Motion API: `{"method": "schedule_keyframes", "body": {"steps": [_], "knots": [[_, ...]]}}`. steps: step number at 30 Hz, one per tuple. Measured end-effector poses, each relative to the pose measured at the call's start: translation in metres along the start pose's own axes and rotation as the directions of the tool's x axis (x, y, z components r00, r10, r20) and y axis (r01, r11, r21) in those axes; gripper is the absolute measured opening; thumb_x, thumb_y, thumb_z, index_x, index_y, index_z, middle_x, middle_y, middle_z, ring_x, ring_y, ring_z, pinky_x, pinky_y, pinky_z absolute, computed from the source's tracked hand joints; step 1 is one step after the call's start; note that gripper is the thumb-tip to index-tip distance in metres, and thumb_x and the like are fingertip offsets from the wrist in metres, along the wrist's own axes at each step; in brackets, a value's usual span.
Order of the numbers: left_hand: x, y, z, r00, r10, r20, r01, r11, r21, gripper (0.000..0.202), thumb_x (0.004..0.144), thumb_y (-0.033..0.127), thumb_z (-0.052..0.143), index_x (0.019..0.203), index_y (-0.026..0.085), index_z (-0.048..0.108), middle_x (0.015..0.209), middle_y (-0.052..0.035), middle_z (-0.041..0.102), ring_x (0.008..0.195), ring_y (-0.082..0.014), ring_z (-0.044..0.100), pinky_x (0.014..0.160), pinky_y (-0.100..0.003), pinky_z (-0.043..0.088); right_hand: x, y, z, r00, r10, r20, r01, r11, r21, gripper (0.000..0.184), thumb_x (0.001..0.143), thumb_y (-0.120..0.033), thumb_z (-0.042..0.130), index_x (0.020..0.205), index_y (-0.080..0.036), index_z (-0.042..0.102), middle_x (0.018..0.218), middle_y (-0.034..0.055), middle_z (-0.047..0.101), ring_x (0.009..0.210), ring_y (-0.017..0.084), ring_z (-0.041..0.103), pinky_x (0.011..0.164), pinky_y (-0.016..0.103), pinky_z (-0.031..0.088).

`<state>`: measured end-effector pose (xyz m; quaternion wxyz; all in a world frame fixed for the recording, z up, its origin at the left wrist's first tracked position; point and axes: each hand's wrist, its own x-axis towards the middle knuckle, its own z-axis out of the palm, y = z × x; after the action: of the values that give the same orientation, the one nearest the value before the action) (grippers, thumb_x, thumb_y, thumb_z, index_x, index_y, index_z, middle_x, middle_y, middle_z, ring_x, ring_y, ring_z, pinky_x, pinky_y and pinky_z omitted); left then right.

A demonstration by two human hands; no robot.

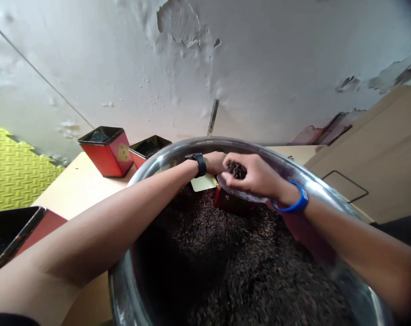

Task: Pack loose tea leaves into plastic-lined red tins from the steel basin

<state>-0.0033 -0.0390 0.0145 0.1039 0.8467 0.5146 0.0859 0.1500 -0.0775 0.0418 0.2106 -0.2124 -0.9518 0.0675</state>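
A large steel basin (303, 174) in front of me is filled with dark loose tea leaves (232, 258). My right hand (256, 174), with a blue wristband, is cupped shut around a handful of tea leaves (237, 170) above a red tin (229, 201) that stands in the basin. My left hand (215, 162), with a black watch at the wrist, reaches to the tin's far side; the right hand hides its fingers. A pale yellow label (203, 182) shows beside the tin.
Two open red square tins (105, 149) (147, 149) stand on the pale table (73, 190) at the back left. Another dark-rimmed red tin (18, 231) lies at the left edge. Yellow foam matting (11, 167) covers the floor on the left. A peeling white wall rises behind.
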Motion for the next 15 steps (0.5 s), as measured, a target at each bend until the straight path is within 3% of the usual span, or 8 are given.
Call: {"method": "schedule_keyframes", "body": {"steps": [3, 6, 12, 15], "knots": [[0.002, -0.003, 0.004, 0.999, 0.013, -0.041, -0.012, 1.000, 0.017, 0.029, 0.081, 0.023, 0.036, 0.097, 0.015, 0.060, 0.100, -0.0079, 0.063, 0.086, -0.0190, 0.057, 0.076, -0.027, 0.043, 0.001, 0.044, 0.006, 0.992, 0.063, -0.106, -0.083, 0.976, -0.202, 0.018, 0.074, -0.032, 0.048, 0.084, -0.018, 0.052, 0.077, 0.0029, 0.058, 0.068, 0.014, 0.050, 0.064, 0.027, 0.035], [0.005, -0.006, 0.008, 0.996, 0.015, -0.087, -0.014, 1.000, 0.002, 0.034, 0.082, 0.022, 0.031, 0.105, 0.019, 0.056, 0.104, -0.0061, 0.062, 0.090, -0.0176, 0.056, 0.077, -0.026, 0.041, -0.003, 0.070, 0.021, 0.995, 0.092, -0.035, -0.098, 0.958, -0.268, 0.019, 0.073, -0.031, 0.049, 0.086, -0.017, 0.054, 0.081, 0.0045, 0.060, 0.071, 0.016, 0.053, 0.065, 0.027, 0.036], [0.005, -0.006, 0.009, 0.997, 0.042, -0.069, -0.042, 0.999, 0.011, 0.033, 0.081, 0.023, 0.031, 0.100, 0.016, 0.057, 0.103, -0.0080, 0.062, 0.089, -0.0183, 0.056, 0.075, -0.026, 0.041, -0.005, 0.072, 0.031, 0.998, -0.007, 0.057, 0.022, 0.966, -0.257, 0.024, 0.075, -0.030, 0.049, 0.094, -0.016, 0.056, 0.094, 0.0062, 0.062, 0.082, 0.018, 0.055, 0.071, 0.027, 0.038], [0.005, -0.005, 0.009, 0.997, 0.038, -0.066, -0.038, 0.999, 0.008, 0.033, 0.081, 0.022, 0.031, 0.101, 0.016, 0.056, 0.105, -0.0082, 0.061, 0.091, -0.0184, 0.056, 0.075, -0.026, 0.041, -0.005, 0.070, 0.030, 0.998, -0.003, 0.055, 0.017, 0.967, -0.252, 0.025, 0.077, -0.030, 0.047, 0.094, -0.016, 0.057, 0.094, 0.0062, 0.062, 0.082, 0.017, 0.055, 0.072, 0.027, 0.038]]}}
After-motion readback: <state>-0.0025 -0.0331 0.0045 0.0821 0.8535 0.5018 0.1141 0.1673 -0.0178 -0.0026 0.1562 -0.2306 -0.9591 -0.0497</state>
